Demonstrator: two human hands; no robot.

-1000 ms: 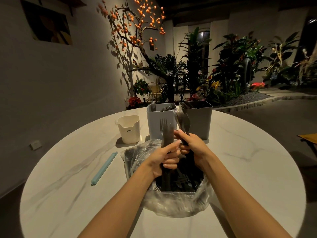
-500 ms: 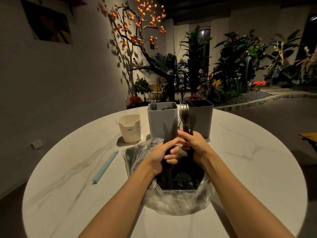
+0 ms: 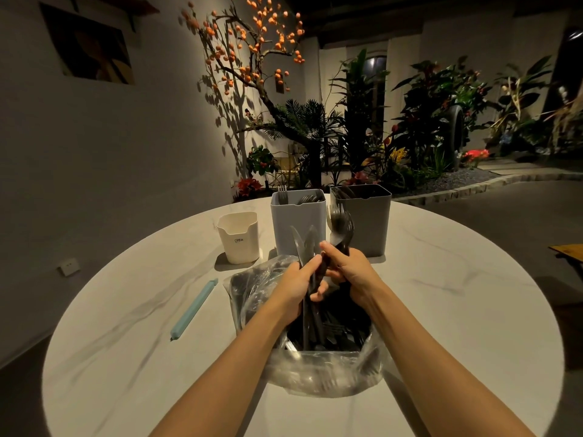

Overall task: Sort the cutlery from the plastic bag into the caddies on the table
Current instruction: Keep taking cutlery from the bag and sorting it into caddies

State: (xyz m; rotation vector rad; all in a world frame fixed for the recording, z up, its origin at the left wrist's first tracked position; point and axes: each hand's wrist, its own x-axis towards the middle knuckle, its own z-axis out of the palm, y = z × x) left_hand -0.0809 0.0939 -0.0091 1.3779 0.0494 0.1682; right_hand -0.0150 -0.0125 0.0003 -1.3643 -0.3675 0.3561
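My left hand [image 3: 296, 287] grips light, stiff knives [image 3: 303, 244] by their handles; my right hand [image 3: 348, 269] grips slippery-looking forks [image 3: 340, 223] likewise.

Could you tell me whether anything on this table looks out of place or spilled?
Nothing is spilled. The only stray item is a light blue bag clip, lying loose on the table left of the plastic bag.

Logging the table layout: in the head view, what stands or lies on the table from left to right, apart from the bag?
blue clip → cream caddy → light grey caddy → dark grey caddy
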